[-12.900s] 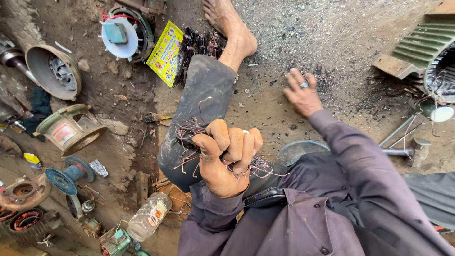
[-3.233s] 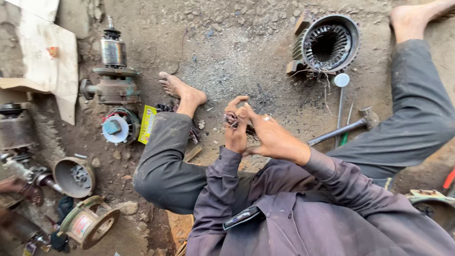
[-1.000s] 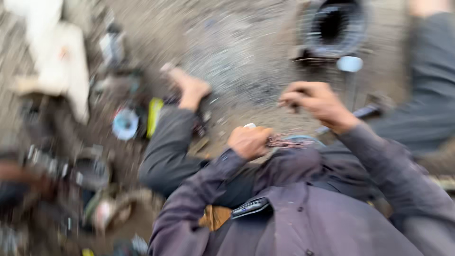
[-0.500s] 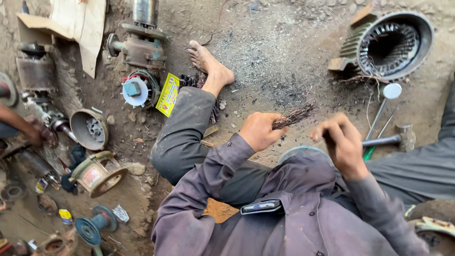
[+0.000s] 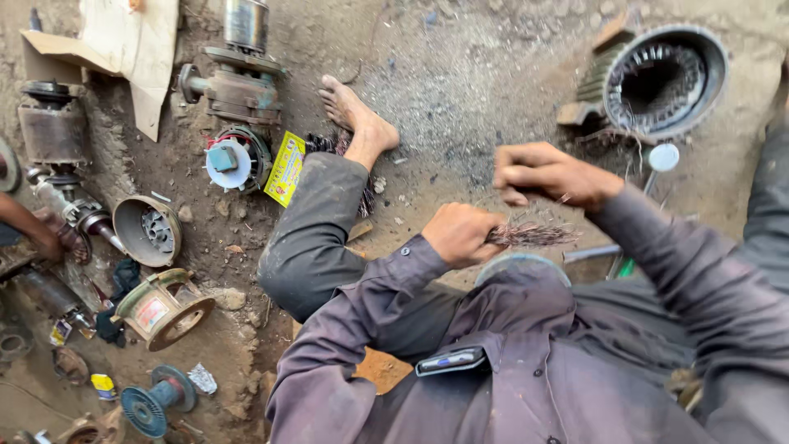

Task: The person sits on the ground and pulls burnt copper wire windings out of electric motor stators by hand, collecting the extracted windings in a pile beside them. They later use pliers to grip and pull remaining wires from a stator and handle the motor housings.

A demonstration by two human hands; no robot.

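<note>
The wire bundle (image 5: 530, 236), a stiff tuft of thin coppery strands, is sticking out rightward from the left hand (image 5: 459, 234), which is clamping its near end in a closed fist. The right hand (image 5: 551, 174) is hovering just above and beyond the bundle's free tips, fingers curled together; whether it is pinching a strand cannot be told.

Beyond the right hand, a round ribbed motor stator (image 5: 662, 78) is lying on the dirt floor (image 5: 460, 74), its slotted bore facing up. Just right of the right hand a white disc (image 5: 663, 157) is resting, and below it a grey metal rod (image 5: 592, 253) is lying beside a green tool tip. A grey rounded rim (image 5: 522, 265) is sitting directly under the bundle, against the purple shirt. Left of the left hand, the bent knee in dark trousers and the bare foot (image 5: 357, 115) are lying between the hands and a yellow packet (image 5: 285, 168), a white-capped motor part (image 5: 233, 161) and a rusty motor body (image 5: 238, 78). Farther left, a metal end bell (image 5: 148, 230) and a worn cylindrical housing (image 5: 162, 308) are resting in the dirt.

Compared with half a second ago, the right hand is now higher and closer to the bundle, having come up from beside the lap; the left fist is staying shut on the strands.
</note>
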